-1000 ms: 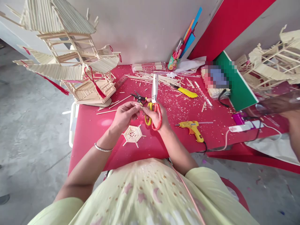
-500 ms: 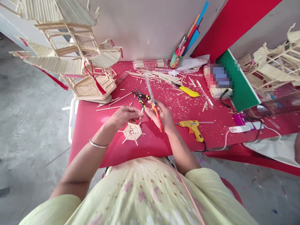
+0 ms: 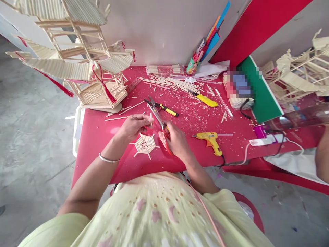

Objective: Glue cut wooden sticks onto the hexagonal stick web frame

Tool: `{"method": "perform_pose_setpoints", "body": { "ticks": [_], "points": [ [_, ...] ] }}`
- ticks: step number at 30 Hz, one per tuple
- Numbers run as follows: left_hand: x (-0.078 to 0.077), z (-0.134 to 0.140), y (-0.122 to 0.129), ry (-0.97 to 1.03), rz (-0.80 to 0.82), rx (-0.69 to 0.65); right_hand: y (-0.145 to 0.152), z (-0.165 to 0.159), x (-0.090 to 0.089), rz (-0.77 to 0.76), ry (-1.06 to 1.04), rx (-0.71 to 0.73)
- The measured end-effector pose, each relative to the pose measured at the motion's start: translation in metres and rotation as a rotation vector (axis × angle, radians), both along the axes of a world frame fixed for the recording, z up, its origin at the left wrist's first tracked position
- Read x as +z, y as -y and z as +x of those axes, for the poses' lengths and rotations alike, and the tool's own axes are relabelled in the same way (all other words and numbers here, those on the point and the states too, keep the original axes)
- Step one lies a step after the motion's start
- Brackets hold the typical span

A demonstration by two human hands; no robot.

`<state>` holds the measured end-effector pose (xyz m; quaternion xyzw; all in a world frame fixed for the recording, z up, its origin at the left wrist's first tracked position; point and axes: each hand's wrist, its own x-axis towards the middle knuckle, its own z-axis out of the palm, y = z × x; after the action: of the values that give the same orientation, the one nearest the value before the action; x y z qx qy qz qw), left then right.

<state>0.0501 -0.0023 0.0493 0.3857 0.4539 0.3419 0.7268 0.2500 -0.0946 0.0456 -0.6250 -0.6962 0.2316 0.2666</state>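
My left hand pinches a short thin wooden stick upright between thumb and fingertips. Around the red handles of a pair of scissors are the fingers of my right hand; the blades point up and left, close beside the stick. Just below my left hand lies a hexagonal web of glued sticks with ends jutting out like spokes. Behind the scissors rest black-and-yellow pliers, partly covered by the blades.
A yellow glue gun lies to the right. Beyond are a yellow utility knife, a pile of sticks and a pen cup. A stick-built pagoda stands at left, a green board at right. Another person's arm shows at the right edge.
The scissors have tilted left, bringing their blades toward the stick, and my right hand has turned and dropped slightly. My left hand now holds the stick more upright. The pliers show more fully.
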Motion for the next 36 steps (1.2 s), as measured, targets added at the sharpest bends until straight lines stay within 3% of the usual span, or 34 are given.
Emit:
{"method": "perform_pose_setpoints", "body": {
  "ticks": [16, 36],
  "points": [
    [-0.007, 0.008, 0.005, 0.035, 0.188, 0.106, -0.004, -0.012, -0.008, -0.001, 0.142, -0.010],
    [0.004, 0.013, 0.007, -0.128, 0.307, 0.168, -0.012, -0.022, -0.008, -0.046, 0.169, -0.069]
  ]
}}
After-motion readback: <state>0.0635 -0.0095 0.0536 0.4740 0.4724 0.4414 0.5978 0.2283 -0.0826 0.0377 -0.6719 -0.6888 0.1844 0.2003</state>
